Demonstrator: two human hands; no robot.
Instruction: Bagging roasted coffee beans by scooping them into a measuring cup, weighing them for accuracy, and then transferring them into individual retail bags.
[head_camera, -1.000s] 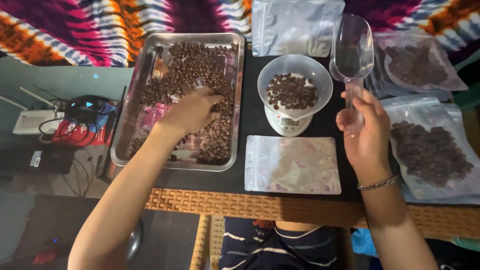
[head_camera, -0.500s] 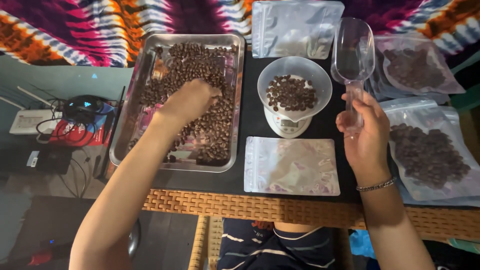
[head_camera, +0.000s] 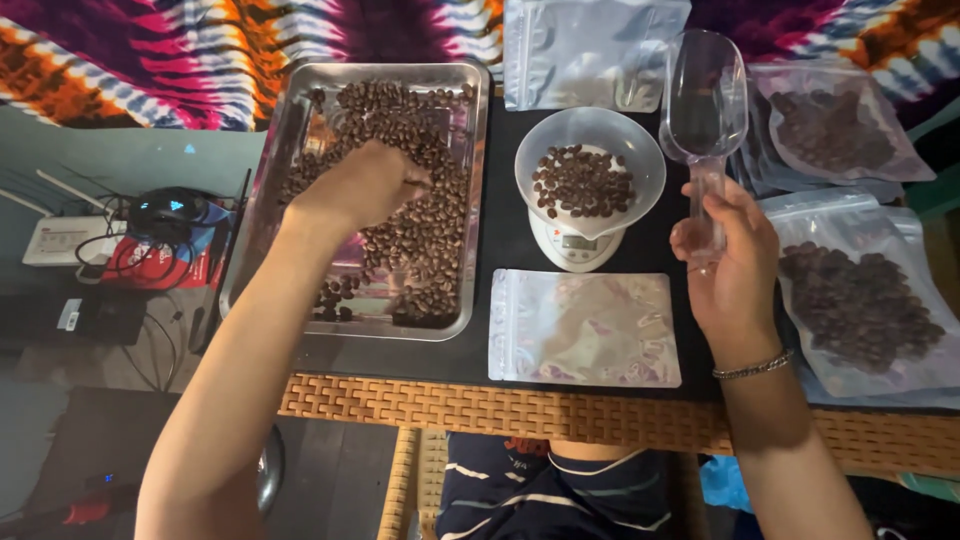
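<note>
A steel tray (head_camera: 480, 200) holds several brown coffee beans (head_camera: 420, 230). My left hand (head_camera: 360, 185) hovers low over the beans, fingers curled as if pinching some. My right hand (head_camera: 730, 265) holds a clear plastic scoop (head_camera: 703, 110) upright by its handle, empty. Between them a white bowl (head_camera: 590, 150) with a small heap of beans sits on a white scale (head_camera: 575, 245). An empty zip pouch (head_camera: 583, 328) lies in front of the scale.
Two filled bean pouches (head_camera: 860, 300) (head_camera: 830, 130) lie at the right, and an empty pouch (head_camera: 585, 50) at the back. The wicker table edge (head_camera: 520, 410) runs along the front. Cables and a device (head_camera: 160, 230) sit on the floor at left.
My left hand has lifted from flat among the beans and drawn back toward the tray's upper middle, fingers closing. The right hand with the scoop has hardly moved.
</note>
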